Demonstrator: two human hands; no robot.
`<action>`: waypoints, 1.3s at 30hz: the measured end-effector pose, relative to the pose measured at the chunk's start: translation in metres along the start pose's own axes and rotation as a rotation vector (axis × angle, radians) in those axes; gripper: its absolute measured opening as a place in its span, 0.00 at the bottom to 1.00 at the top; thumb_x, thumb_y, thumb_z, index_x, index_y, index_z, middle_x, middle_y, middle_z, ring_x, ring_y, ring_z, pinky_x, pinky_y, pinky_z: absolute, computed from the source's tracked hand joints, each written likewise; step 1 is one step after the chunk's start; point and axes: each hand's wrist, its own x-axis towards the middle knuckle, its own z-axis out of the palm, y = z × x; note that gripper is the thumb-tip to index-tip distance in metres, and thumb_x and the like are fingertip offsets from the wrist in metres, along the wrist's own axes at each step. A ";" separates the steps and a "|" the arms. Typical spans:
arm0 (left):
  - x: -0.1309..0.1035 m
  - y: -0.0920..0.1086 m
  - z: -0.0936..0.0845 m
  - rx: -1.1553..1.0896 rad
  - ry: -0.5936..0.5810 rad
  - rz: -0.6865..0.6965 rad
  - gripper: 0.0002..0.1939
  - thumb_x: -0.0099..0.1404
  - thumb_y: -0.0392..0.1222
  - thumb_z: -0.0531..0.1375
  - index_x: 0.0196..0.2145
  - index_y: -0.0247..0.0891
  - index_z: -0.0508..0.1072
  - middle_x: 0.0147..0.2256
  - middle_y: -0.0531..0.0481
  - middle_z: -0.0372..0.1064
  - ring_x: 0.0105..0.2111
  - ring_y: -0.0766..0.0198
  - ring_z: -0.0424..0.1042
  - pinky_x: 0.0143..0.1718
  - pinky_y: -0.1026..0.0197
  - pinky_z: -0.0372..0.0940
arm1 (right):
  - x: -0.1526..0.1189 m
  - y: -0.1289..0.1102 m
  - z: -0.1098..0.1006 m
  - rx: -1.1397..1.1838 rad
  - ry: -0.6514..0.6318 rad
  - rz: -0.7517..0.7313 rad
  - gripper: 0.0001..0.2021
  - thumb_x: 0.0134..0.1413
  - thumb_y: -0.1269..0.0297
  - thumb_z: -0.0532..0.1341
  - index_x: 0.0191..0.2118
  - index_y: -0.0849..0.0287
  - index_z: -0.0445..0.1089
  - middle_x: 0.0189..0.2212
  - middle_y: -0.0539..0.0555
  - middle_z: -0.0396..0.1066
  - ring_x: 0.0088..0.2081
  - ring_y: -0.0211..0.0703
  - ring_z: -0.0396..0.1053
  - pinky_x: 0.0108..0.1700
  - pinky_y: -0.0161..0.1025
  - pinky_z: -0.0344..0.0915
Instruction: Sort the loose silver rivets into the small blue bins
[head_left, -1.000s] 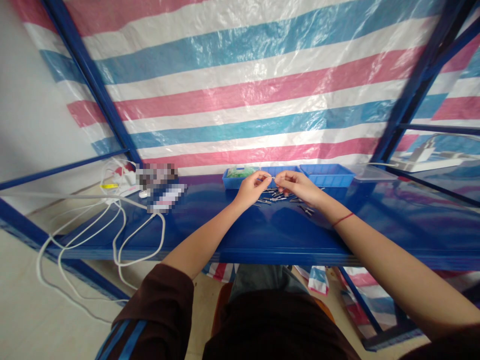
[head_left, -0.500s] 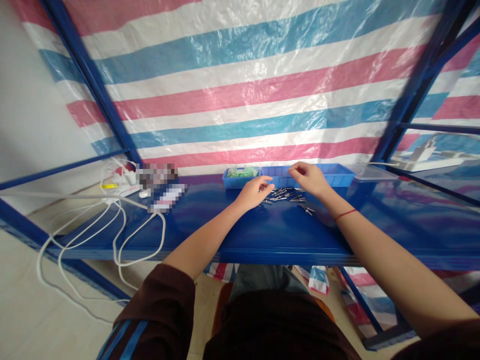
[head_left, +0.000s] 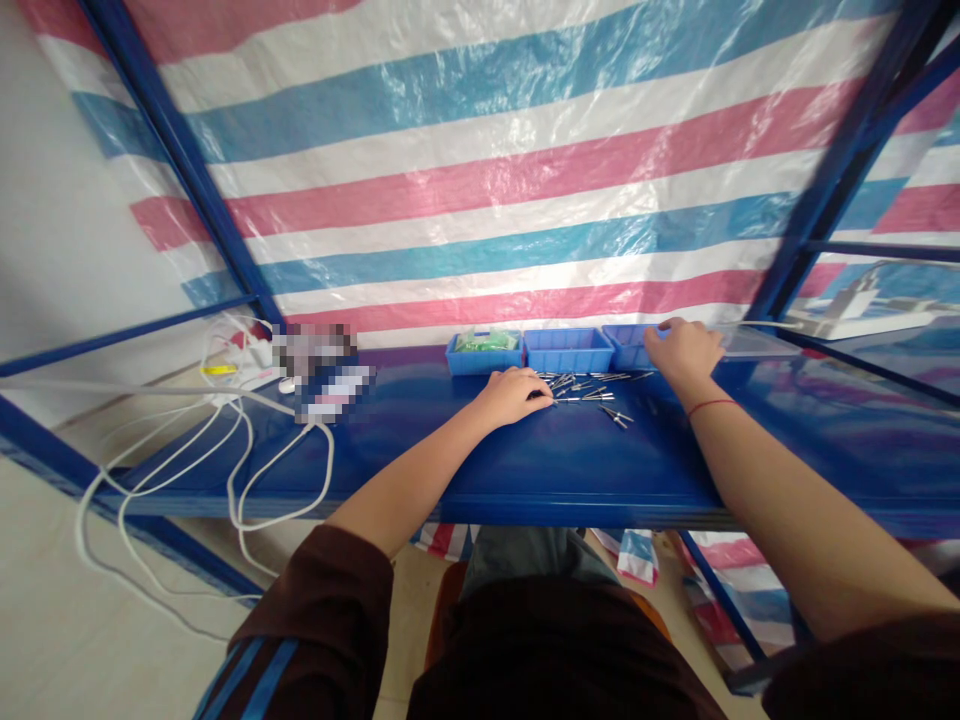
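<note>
A second ago both hands meet above the pile of small metal pins (head_left: 581, 388), pinching a thin piece between their fingertips. Now they are well apart. The right hand (head_left: 684, 352) is out to the right, over the rightmost blue tray (head_left: 628, 346), its fingers on the tray's rim; half a second ago it is passing above the middle blue tray (head_left: 568, 349). The left hand (head_left: 514, 393) is down on the worktop (head_left: 525, 460), palm down at the left edge of the pins, fingertips touching them. Whether either hand holds a pin cannot be told. The view sits slightly higher than before.
</note>
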 end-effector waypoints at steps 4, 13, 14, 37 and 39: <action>0.001 -0.001 0.002 -0.011 0.022 0.001 0.10 0.62 0.47 0.55 0.36 0.43 0.74 0.40 0.49 0.70 0.43 0.58 0.67 0.44 0.56 0.60 | -0.003 -0.007 -0.001 0.022 0.005 -0.084 0.18 0.51 0.60 0.54 0.43 0.64 0.72 0.42 0.69 0.68 0.47 0.63 0.61 0.44 0.55 0.58; 0.003 -0.006 0.006 -0.095 0.149 0.021 0.06 0.60 0.39 0.57 0.35 0.40 0.72 0.37 0.51 0.72 0.39 0.63 0.70 0.41 0.60 0.62 | -0.016 -0.029 -0.007 0.208 -0.267 -0.420 0.13 0.49 0.61 0.54 0.33 0.61 0.73 0.30 0.59 0.73 0.33 0.49 0.68 0.39 0.43 0.61; 0.004 -0.006 0.006 -0.130 0.184 0.020 0.06 0.60 0.38 0.58 0.36 0.39 0.72 0.37 0.51 0.72 0.38 0.64 0.70 0.41 0.61 0.62 | -0.020 -0.033 -0.008 0.274 -0.364 -0.463 0.12 0.49 0.60 0.55 0.32 0.61 0.73 0.30 0.57 0.73 0.33 0.48 0.68 0.38 0.42 0.61; 0.013 0.001 0.007 -0.928 0.407 -0.178 0.10 0.55 0.41 0.63 0.34 0.34 0.70 0.28 0.50 0.72 0.28 0.68 0.70 0.36 0.63 0.65 | -0.050 -0.052 -0.008 0.767 -0.975 -0.557 0.18 0.46 0.49 0.61 0.31 0.62 0.70 0.24 0.51 0.66 0.28 0.37 0.62 0.33 0.38 0.59; 0.013 0.003 0.007 -1.006 0.436 -0.194 0.11 0.54 0.42 0.63 0.33 0.34 0.69 0.28 0.51 0.71 0.28 0.68 0.70 0.35 0.63 0.65 | -0.050 -0.052 -0.008 0.797 -0.989 -0.541 0.18 0.46 0.49 0.61 0.32 0.61 0.69 0.24 0.51 0.66 0.28 0.38 0.62 0.33 0.38 0.59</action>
